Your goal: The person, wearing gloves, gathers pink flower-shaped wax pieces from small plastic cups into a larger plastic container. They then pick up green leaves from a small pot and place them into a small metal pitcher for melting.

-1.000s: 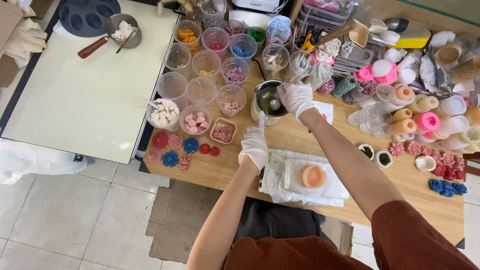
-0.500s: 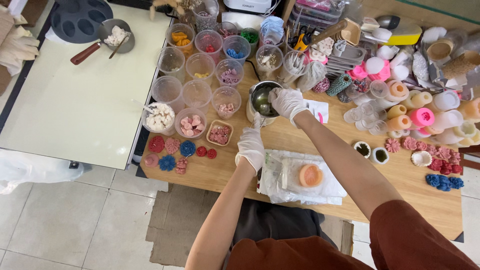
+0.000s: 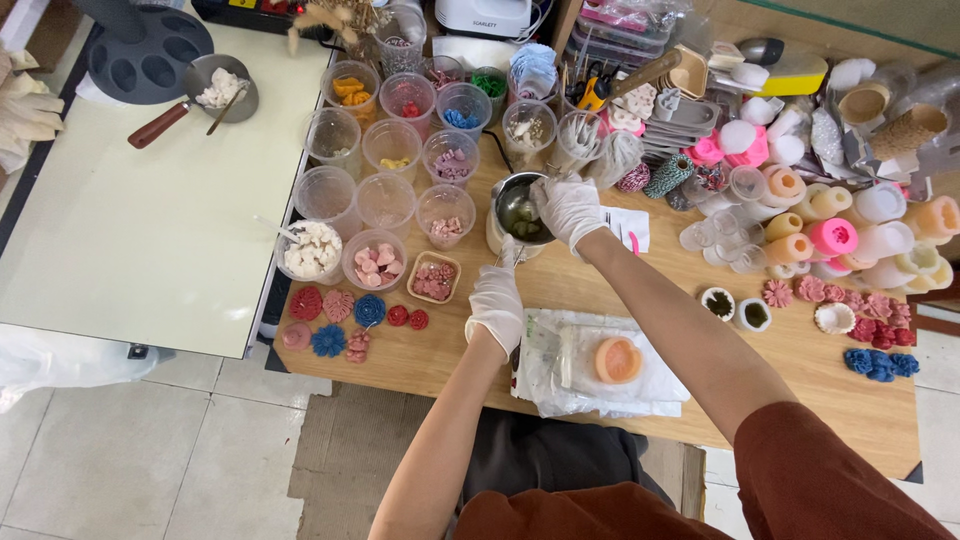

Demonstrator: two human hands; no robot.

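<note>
We held the steel pitcher near the plastic cups; our left hand gripped its handle; our right hand pinched something inside, hidden; a jolt might have slopped its contents onto the wooden table.

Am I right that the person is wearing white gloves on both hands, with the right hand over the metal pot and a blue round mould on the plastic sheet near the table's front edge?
Not quite: the mould on the plastic sheet is orange, not blue, as the head view shows. The rest holds: white gloves on both hands, right hand over the metal pot.
</note>
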